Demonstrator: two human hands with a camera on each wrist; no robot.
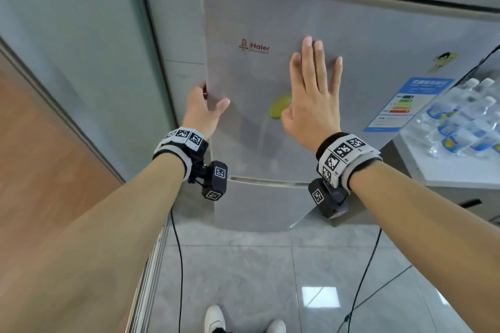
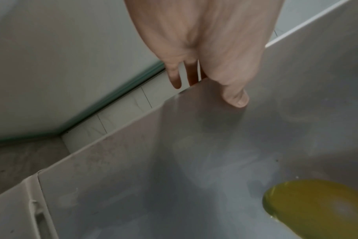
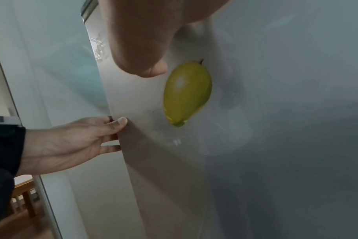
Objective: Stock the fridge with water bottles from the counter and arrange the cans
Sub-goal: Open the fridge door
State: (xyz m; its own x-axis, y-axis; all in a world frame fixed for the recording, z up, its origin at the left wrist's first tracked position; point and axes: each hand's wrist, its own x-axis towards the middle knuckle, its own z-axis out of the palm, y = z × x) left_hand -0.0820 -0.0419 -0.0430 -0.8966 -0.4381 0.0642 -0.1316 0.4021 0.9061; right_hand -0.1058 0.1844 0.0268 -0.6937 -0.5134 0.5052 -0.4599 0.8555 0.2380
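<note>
Hands on the fridge door, bottles waiting off to the right

Left hand hooks its fingers round the door's left edge, thumb on the front; right hand lies flat and spread on the panel just beside it. That gripped edge runs up-down, so I'd guess the door swings rightward. Water bottles stand upright on the counter, nearer the right hand.
</note>
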